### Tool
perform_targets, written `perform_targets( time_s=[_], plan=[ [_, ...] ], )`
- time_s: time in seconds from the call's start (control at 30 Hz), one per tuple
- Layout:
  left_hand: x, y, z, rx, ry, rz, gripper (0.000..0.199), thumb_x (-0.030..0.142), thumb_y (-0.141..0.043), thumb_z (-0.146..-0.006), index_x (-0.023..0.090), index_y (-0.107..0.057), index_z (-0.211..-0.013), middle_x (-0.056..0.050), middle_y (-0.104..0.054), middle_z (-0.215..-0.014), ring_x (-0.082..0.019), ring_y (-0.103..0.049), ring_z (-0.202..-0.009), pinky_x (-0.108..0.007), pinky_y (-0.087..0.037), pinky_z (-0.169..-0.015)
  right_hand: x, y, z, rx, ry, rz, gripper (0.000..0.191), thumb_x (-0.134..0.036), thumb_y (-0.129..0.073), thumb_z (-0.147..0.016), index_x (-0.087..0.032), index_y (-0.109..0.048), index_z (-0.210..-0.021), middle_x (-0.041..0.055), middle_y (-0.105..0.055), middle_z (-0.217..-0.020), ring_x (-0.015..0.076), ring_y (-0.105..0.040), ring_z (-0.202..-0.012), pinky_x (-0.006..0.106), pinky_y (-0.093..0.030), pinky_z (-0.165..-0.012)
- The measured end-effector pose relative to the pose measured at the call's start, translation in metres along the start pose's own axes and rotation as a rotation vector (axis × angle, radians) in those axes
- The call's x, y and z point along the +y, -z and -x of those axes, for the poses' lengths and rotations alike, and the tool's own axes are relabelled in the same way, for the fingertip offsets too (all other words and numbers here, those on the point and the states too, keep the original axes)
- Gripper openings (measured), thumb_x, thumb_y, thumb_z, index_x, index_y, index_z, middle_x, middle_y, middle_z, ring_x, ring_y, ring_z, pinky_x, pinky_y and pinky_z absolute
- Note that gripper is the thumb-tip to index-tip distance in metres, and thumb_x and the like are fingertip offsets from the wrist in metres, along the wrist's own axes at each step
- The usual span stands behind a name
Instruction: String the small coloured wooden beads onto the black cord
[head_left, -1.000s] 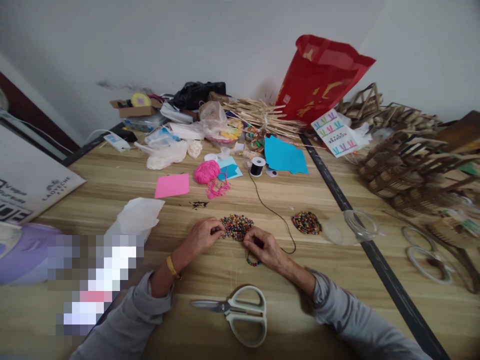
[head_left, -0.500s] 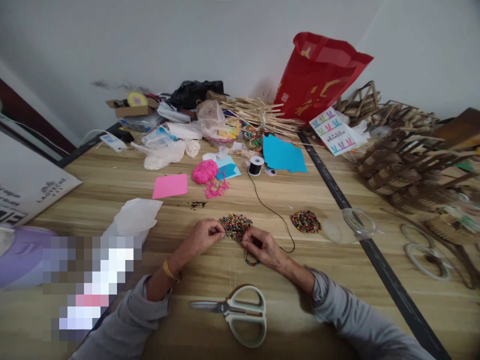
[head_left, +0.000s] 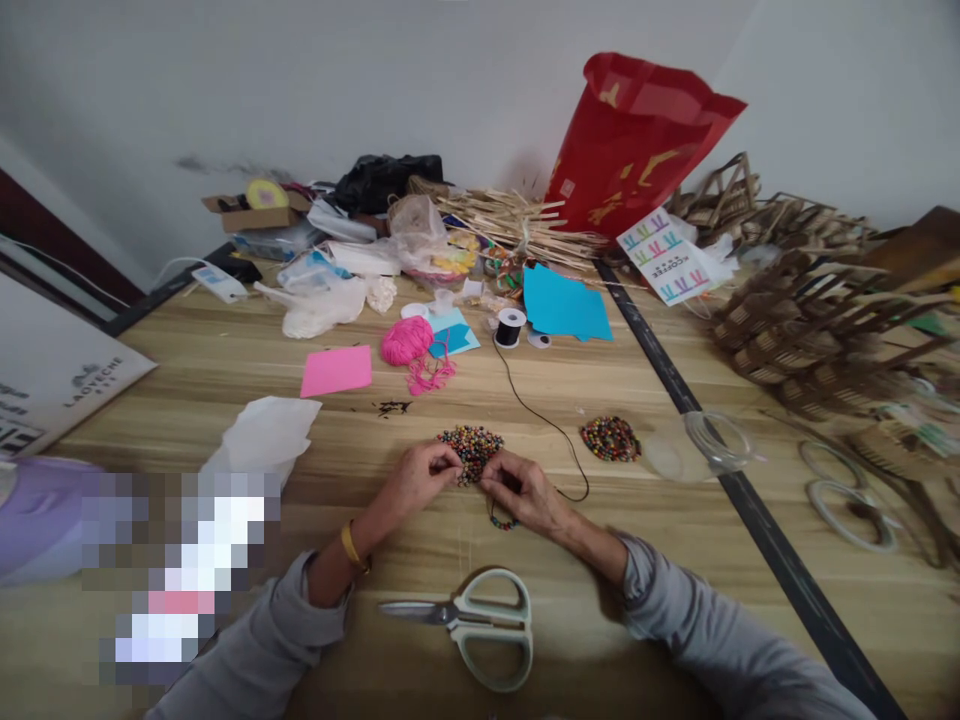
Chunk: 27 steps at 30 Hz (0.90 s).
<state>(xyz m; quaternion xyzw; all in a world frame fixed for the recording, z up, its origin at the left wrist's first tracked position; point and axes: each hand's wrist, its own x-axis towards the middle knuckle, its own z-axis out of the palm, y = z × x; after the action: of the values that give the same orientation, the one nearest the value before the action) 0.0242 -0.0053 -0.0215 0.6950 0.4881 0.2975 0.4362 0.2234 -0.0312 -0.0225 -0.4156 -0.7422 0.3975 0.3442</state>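
Observation:
A heap of small multicoloured beads (head_left: pixel 470 447) lies on the wooden table between my hands. My left hand (head_left: pixel 421 480) is closed in a pinch at the heap's near left edge; anything between the fingertips is too small to make out. On the right side of the heap, my right hand (head_left: pixel 529 492) pinches a thin black cord (head_left: pixel 551 423). A short strung row of beads (head_left: pixel 502 521) hangs from the cord under that hand. The cord runs back to a black-wound spool (head_left: pixel 510 328). Scissors (head_left: pixel 480 615) with pale handles lie nearer to me, blades pointing left.
A coiled bead string (head_left: pixel 610 439) lies to the right, beside clear tubing rings (head_left: pixel 718 442). Pink yarn (head_left: pixel 407 341), pink paper (head_left: pixel 337 370) and blue paper (head_left: pixel 568 303) lie farther back. A red bag (head_left: pixel 641 145) stands at the wall; woven baskets (head_left: pixel 787 330) crowd the right.
My left hand has shifted slightly right, closer to my right hand, along the near edge of the bead heap. The right hand stays nearly still with the cord.

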Motion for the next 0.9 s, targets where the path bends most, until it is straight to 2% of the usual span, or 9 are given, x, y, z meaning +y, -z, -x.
perform_targets(
  time_s=[0.27,0.37,0.67,0.9],
  plan=[
    [-0.0028,-0.0022,0.0018,0.012,-0.013,0.039,0.010,0.022,-0.060,-0.073,0.013,-0.065,-0.072,-0.003,-0.064,-0.064,-0.014,-0.059,-0.063,-0.023,-0.046,-0.059,-0.0055,-0.0023,0.0004,0.024,-0.020,-0.018,0.017,-0.027,-0.050,-0.086,-0.015,-0.055,-0.075,-0.0005,-0.048,-0.064,0.0103,-0.044,-0.057,0.021,-0.035,-0.053],
    [-0.0018,-0.0026,0.0037,0.008,0.014,0.116,0.012,0.024,-0.060,-0.073,0.013,-0.064,-0.072,-0.002,-0.063,-0.064,-0.013,-0.058,-0.060,-0.023,-0.046,-0.058,-0.0054,-0.0034,0.0013,0.026,-0.018,-0.026,0.016,-0.026,-0.049,-0.087,-0.016,-0.054,-0.076,-0.0007,-0.048,-0.064,0.0102,-0.044,-0.058,0.022,-0.036,-0.054],
    [0.0014,0.0001,0.0028,-0.083,0.163,0.418,0.019,0.029,-0.066,-0.069,0.012,-0.059,-0.070,0.002,-0.058,-0.054,-0.008,-0.053,-0.049,-0.020,-0.043,-0.050,0.0018,-0.0019,0.0024,-0.021,-0.015,-0.047,0.013,-0.023,-0.050,-0.086,-0.015,-0.053,-0.077,-0.0015,-0.047,-0.064,0.0093,-0.042,-0.057,0.021,-0.033,-0.052],
    [-0.0002,-0.0007,0.0049,-0.201,0.199,0.511,0.027,0.033,-0.073,-0.065,0.011,-0.060,-0.076,0.001,-0.063,-0.061,-0.009,-0.057,-0.051,-0.021,-0.047,-0.052,0.0020,-0.0011,0.0030,-0.030,-0.052,-0.109,0.013,-0.024,-0.053,-0.085,-0.015,-0.054,-0.076,-0.0025,-0.046,-0.062,0.0078,-0.039,-0.054,0.019,-0.031,-0.050]
  ],
)
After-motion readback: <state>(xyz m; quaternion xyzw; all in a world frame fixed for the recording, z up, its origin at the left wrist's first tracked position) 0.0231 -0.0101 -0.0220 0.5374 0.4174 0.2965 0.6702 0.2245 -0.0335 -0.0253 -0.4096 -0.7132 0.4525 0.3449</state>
